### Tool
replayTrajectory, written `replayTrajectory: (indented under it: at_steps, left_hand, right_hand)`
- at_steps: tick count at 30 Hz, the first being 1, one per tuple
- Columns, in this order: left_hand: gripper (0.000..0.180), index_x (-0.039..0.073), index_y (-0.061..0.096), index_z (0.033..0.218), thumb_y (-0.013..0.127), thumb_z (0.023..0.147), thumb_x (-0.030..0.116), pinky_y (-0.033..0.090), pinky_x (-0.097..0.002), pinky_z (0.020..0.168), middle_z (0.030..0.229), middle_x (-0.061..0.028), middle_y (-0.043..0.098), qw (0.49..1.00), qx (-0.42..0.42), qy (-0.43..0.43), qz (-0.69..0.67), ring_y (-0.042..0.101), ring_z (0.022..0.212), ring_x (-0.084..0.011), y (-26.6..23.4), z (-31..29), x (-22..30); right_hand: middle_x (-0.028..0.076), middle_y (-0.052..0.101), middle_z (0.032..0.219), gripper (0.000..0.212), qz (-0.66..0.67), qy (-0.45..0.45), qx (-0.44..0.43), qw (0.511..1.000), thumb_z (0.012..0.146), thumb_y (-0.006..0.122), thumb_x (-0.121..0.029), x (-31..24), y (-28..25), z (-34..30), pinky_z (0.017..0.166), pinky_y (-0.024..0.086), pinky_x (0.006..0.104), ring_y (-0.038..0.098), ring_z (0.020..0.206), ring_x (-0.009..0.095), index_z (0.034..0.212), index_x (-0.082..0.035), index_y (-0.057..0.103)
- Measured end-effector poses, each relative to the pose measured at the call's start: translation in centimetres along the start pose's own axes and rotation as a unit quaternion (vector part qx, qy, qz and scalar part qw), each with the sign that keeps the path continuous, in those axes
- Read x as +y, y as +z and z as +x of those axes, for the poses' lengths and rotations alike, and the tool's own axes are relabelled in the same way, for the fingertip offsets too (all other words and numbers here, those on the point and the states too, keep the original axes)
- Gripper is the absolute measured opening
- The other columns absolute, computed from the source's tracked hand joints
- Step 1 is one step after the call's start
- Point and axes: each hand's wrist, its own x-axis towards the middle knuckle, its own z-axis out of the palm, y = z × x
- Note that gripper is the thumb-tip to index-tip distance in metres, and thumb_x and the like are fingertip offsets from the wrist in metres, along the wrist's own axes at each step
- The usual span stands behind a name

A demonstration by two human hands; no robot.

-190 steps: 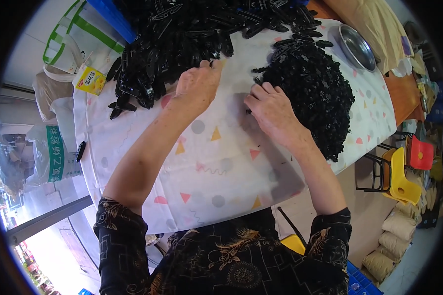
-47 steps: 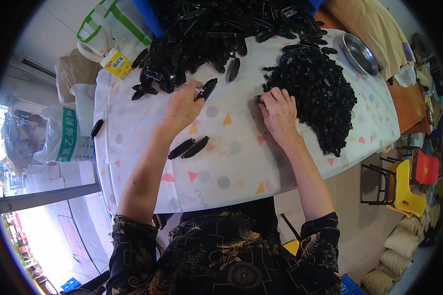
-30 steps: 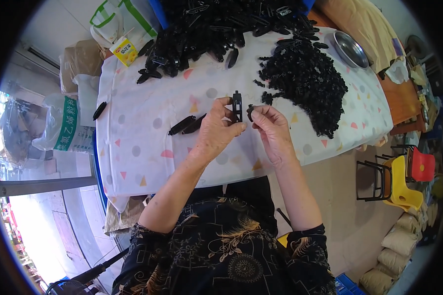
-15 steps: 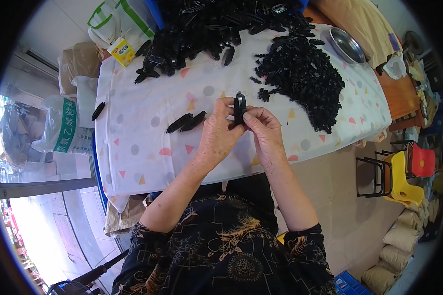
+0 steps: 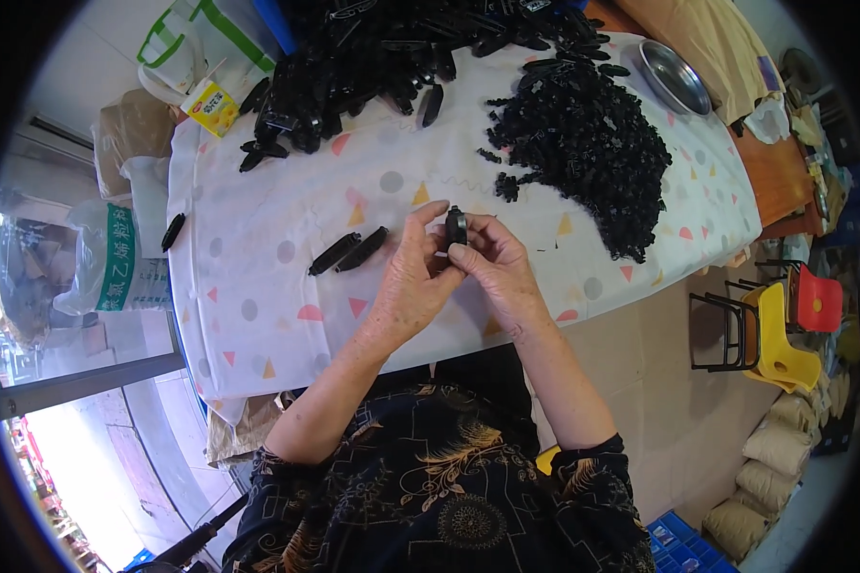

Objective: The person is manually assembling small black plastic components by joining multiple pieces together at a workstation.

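A small, long black plastic part (image 5: 456, 227) stands upright between my two hands, above the cloth-covered table (image 5: 287, 329). My right hand (image 5: 499, 272) pinches it with the thumb in front and the fingers curled behind. My left hand (image 5: 413, 286) closes on its left side, index finger raised beside it and thumb near its lower end. That lower end is hidden by my fingers. Two similar long black parts (image 5: 349, 250) lie side by side on the cloth, left of my left hand. Another black part (image 5: 173, 232) rests at the table's left edge.
Beyond my hands lies a large heap of long black parts (image 5: 373, 67). Right of it is a pile of small black pieces (image 5: 583, 143). A round metal dish (image 5: 676, 78) sits at the far right, a yellow drink carton (image 5: 210, 108) at the far left. Small chairs (image 5: 779, 334) stand at right.
Both hands have drawn slightly nearer to me with the black part, which shows less of its length now. The whole view has shifted a little.
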Motion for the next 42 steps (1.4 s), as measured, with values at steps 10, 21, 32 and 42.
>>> replayTrajectory:
  at_steps: [10, 21, 32, 42]
  left_hand:
    - [0.059, 0.01, 0.032, 0.134, 0.055, 0.083, -0.007, 0.049, -0.0266, 0.067, 0.095, -0.0084, 0.06, 0.994, -0.062, -0.077, -0.041, 0.057, 0.077, -0.0109, -1.1, 2.1, 0.3]
    - [0.03, 0.006, 0.053, 0.113, 0.063, 0.086, 0.016, 0.048, -0.0321, 0.059, 0.077, -0.0111, 0.062, 0.906, -0.101, 0.106, 0.397, 0.062, 0.065, -0.0215, -5.0, 8.5, 2.2]
    - [0.031, 0.003, 0.045, 0.108, 0.059, 0.081, 0.007, 0.051, -0.0448, 0.072, 0.106, -0.0186, 0.058, 0.764, -0.041, 0.06, 0.641, 0.062, 0.09, -0.0399, -3.8, 19.2, 1.5]
    - [0.043, 0.002, 0.047, 0.122, 0.059, 0.081, 0.004, 0.052, -0.0305, 0.069, 0.098, -0.0129, 0.062, 0.988, -0.055, -0.06, 0.131, 0.066, 0.081, -0.0227, -3.4, 12.4, 1.5]
  right_hand:
    - [0.007, 0.065, 0.106, 0.024, -0.007, 0.008, 0.032, 0.999, 0.086, 0.063, -0.003, 0.3, -0.3, 1.1, 0.09, 0.047, 0.027, 0.06, 0.098, 0.013, 0.109, -0.003, 0.055]
    - [0.004, 0.058, 0.084, 0.021, -0.511, -0.111, 0.132, 0.842, 0.082, 0.065, -0.007, -4.7, -4.4, 3.5, 0.072, 0.046, 0.0273, 0.058, 0.076, 0.017, 0.102, -0.004, 0.059]
    - [0.009, 0.052, 0.085, 0.025, -0.788, -0.21, 0.049, 0.577, 0.073, 0.062, -0.001, -4.2, -5.3, 5.4, 0.068, 0.046, 0.0374, 0.054, 0.081, 0.027, 0.098, -0.007, 0.06]
    - [-0.001, 0.059, 0.087, 0.021, -0.325, -0.11, 0.174, 0.923, 0.087, 0.054, 0.004, -3.5, -7.9, 3.7, 0.063, 0.045, 0.022, 0.054, 0.072, 0.006, 0.105, -0.006, 0.058]
